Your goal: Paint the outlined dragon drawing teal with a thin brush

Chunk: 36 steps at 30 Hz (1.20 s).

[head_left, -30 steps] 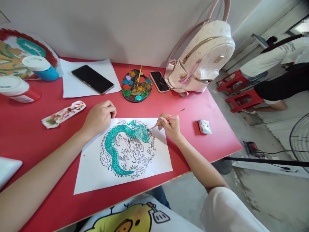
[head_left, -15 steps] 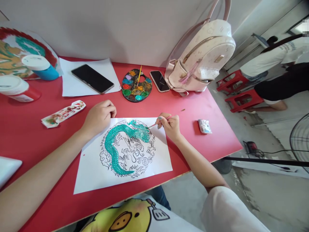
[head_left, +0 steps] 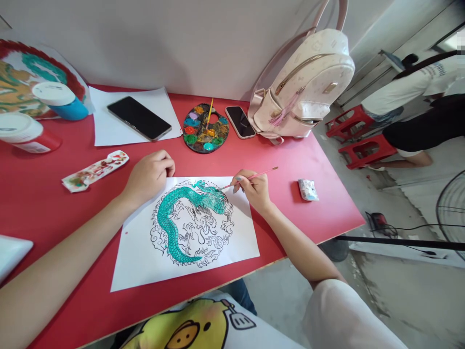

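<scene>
Well, at the far left I had a red jar (head_left: 34,140) and a blue jar (head_left: 70,107), both white-lidded, rounded and smooth. Next lay a crinkled, paint-smeared strip (head_left: 96,172), then a glossy black phone (head_left: 140,118) slanting across flat white paper (head_left: 105,137). My left hand (head_left: 149,175) rested half-curled on the red table (head_left: 319,160), by the top edge of the sheet (head_left: 134,261); I couldn't tell whether its hidden palm held anything. On the sheet, teal already covered the dragon's long, scaly body, paler and streakier near the top, while its head was bare black line. The round palette (head_left: 219,131), thick with daubs, carried a yellow brush (head_left: 209,114). A small phone (head_left: 240,122) lay beside it. My right hand (head_left: 256,188) was closed in a pinch around a slim pink brush (head_left: 262,173), its tip at the dragon's upper right; contact was unclear. Farther right were a pale, smooth backpack (head_left: 301,92) and a crumpled packet (head_left: 308,190).
</scene>
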Tool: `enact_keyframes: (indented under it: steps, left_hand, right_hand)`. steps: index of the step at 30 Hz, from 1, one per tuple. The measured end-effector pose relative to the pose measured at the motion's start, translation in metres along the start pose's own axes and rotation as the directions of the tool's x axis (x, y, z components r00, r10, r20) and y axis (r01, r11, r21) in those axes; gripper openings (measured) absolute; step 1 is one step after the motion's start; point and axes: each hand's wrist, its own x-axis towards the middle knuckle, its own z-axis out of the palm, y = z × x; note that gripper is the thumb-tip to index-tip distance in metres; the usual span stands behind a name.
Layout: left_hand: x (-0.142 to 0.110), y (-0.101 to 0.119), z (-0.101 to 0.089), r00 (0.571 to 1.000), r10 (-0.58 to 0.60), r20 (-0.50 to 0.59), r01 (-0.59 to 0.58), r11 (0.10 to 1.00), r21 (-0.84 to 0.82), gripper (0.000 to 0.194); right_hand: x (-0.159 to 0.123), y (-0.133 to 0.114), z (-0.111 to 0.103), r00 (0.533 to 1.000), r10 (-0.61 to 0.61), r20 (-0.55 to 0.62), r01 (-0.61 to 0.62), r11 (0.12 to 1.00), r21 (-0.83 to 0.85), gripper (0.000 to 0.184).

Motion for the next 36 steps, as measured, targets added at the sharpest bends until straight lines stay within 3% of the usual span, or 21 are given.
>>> enact_keyframes:
  steps: [8, 22, 27, 32, 36]
  left_hand:
    - [-0.0005, 0.0045, -0.0016, 1.000, -0.010, 0.012, 0.010, 1.000, 0.008, 0.028]
    - [-0.0019, 0.0064, -0.0037, 1.000, -0.009, -0.010, 0.008, 0.997, -0.077, 0.022]
    - [0.0000, 0.0030, -0.0013, 1.000, -0.007, 0.007, 0.007, 1.000, -0.002, 0.024]
    - [0.0013, 0.0023, -0.0008, 1.000, -0.006, 0.023, 0.005, 1.000, 0.030, 0.026]
    - [0.0013, 0.0027, -0.0015, 1.000, -0.002, 0.022, 0.002, 1.000, 0.024, 0.027]
  right_hand:
    - [0.0002, 0.0006, -0.0004, 0.998, -0.062, -0.010, 0.063, 0.996, 0.057, 0.070]
    - [0.0003, -0.0012, -0.0032, 0.999, 0.024, 0.037, -0.025, 1.000, 0.014, 0.081]
    - [0.0004, -0.0014, -0.0048, 1.000, 0.009, 0.021, -0.008, 1.000, -0.006, 0.077]
    - [0.0001, -0.0006, -0.0050, 0.996, -0.015, 0.083, 0.012, 0.999, 0.034, 0.071]
    - [-0.0005, 0.0002, -0.0048, 0.999, -0.029, 0.032, 0.029, 0.999, 0.030, 0.064]
